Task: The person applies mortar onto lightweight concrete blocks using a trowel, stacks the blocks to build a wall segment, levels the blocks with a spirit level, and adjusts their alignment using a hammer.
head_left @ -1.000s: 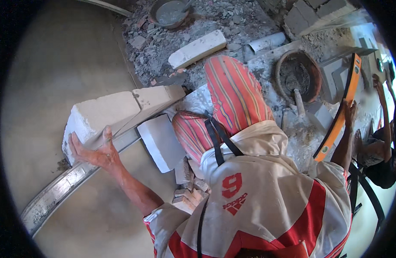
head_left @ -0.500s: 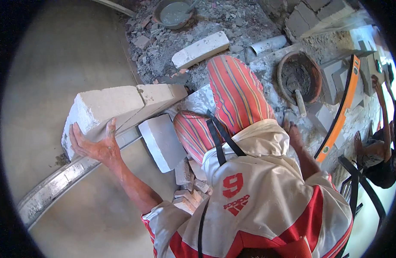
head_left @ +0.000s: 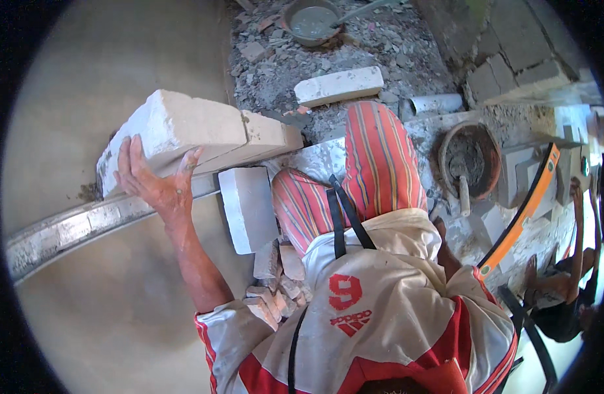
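Note:
My left hand [head_left: 154, 184], fingers spread around the near end, grips a long white block [head_left: 195, 125] resting beside a metal straightedge [head_left: 82, 220]. A second white block [head_left: 248, 210] lies between it and my striped-trousered knees. My right hand [head_left: 438, 223] is down by my right hip, mostly hidden by clothing, so what it holds is unclear. To its right an orange spirit level [head_left: 523, 210] leans along grey blocks [head_left: 512, 177]. A bowl of mortar [head_left: 453, 161] with a trowel sits beyond that hand.
Rubble [head_left: 269, 72] fills the upper middle, with a bowl of grey liquid [head_left: 308, 23], a white block [head_left: 338, 85] and a pipe [head_left: 433, 104]. Broken bricks [head_left: 275, 295] lie lower down, cracked blocks [head_left: 512, 72] upper right. Another person [head_left: 558, 289] crouches at the far right.
My right hand has let go of the spirit level and moved left to beside my hip. My view has shifted; my left hand stays on the block's end.

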### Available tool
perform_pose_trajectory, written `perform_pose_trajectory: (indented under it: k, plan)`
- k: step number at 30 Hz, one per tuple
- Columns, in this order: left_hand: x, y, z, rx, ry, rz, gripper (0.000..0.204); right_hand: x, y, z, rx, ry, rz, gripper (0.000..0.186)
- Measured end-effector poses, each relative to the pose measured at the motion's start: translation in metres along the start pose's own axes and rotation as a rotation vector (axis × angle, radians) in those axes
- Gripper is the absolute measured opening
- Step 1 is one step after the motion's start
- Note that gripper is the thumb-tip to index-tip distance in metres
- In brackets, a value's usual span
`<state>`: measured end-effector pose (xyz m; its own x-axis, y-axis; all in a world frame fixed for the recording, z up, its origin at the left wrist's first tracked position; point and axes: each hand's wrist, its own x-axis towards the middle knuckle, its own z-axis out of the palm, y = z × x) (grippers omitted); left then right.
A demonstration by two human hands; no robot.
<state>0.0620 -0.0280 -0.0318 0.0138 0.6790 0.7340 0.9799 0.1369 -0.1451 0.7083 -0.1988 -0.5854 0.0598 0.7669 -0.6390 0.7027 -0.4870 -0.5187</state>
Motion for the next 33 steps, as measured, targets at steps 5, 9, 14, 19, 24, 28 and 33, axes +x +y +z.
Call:
perform_pose_trajectory:
  k: [5,9,14,19,24,28,33]
  plan:
    - [-0.008,-0.008,-0.010,0.035,-0.033,-0.017,0.092,-0.012,-0.032,-0.017,-0.174,-0.077,-0.027,0.085]
    - [-0.012,-0.011,0.001,-0.029,0.013,-0.024,0.094,-0.031,-0.058,-0.051,-0.348,-0.105,-0.071,0.070]
    - [-0.008,-0.010,-0.002,-0.037,0.025,-0.039,0.091,-0.057,-0.084,-0.092,-0.705,-0.191,-0.332,0.053]
    - [-0.011,-0.009,0.005,-0.078,0.024,-0.057,0.089,-0.108,-0.106,-0.139,-0.913,-0.185,-0.503,0.036]
    - [-0.014,-0.015,0.000,-0.076,0.016,-0.073,0.089,-0.199,-0.267,-0.185,-0.182,0.026,-0.031,0.031]
    - [-0.012,-0.013,0.001,-0.090,0.023,-0.061,0.090,-0.195,-0.317,-0.208,-0.071,0.128,-0.198,0.027]
    - [-0.014,-0.012,-0.001,-0.082,0.023,-0.069,0.089,-0.186,-0.416,-0.215,-0.096,0.024,-0.193,0.028]
